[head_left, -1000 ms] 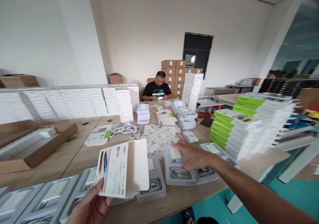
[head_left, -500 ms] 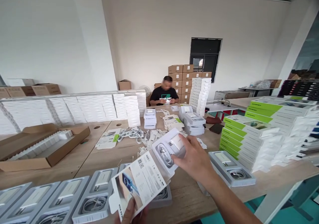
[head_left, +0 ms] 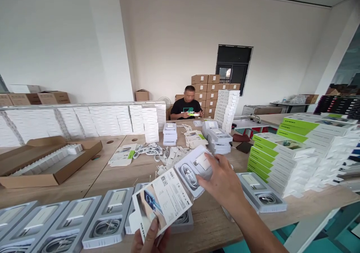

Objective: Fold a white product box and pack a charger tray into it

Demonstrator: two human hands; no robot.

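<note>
Gripping one printed sleeve (head_left: 161, 202) in my left hand (head_left: 150, 240), I clamp my right hand (head_left: 222, 183) on one grey tray (head_left: 194, 170) above the tabletop's (head_left: 208, 223) near edge; five more trays (head_left: 108, 223) line that edge.

The left hand (head_left: 149, 238) pinches a printed sleeve (head_left: 161, 204) at its lower edge. The right hand (head_left: 225, 183) holds a grey tray (head_left: 191, 172) at the sleeve's open end, above more trays (head_left: 108, 223) lined along the worktop (head_left: 209, 223).

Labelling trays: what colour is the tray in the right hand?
Light grey tray, white charger and coiled cable inside; head view.
</note>
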